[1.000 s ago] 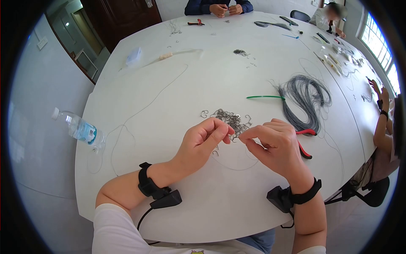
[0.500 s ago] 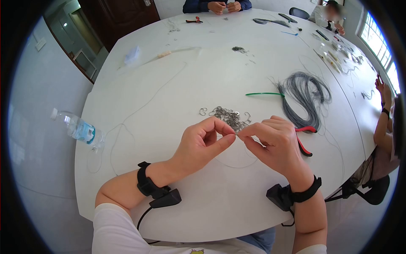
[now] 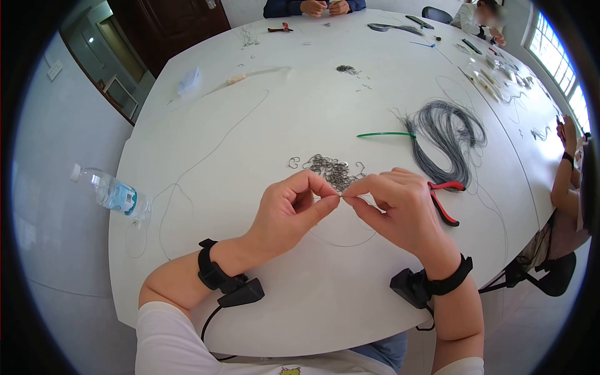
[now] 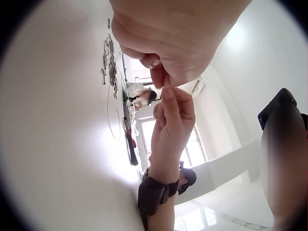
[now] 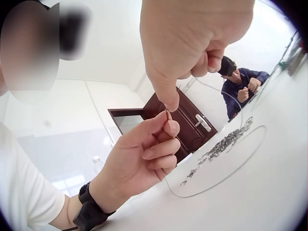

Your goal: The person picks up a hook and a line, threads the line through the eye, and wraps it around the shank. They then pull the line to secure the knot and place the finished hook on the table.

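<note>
In front of me, both hands meet fingertip to fingertip over the table. My left hand point(image 3: 290, 206) pinches a tiny brownish piece point(image 5: 168, 115) between thumb and index finger; its shape is mostly covered, so I cannot tell its kind. From the other side, my right hand point(image 3: 397, 203) pinches at the same spot, thumb against index finger, with a thin line point(image 5: 224, 91) running out from it. The line's loop point(image 3: 342, 245) hangs below the hands. Just beyond them lies a pile of small bent metal hooks point(image 3: 328, 170), partly hidden by my fingers.
Right of the hooks lie red-handled pliers point(image 3: 445, 206) and a bundle of grey strands point(image 3: 440, 134) with a green tie point(image 3: 381, 134). A water bottle point(image 3: 115, 194) stands at the left edge. Loose line point(image 3: 215, 149) trails across the left side. Other people sit around the table.
The fingertips of my two hands were slightly apart and have come together. My left thumb and index finger have closed into a pinch. The head view has shifted slightly.
</note>
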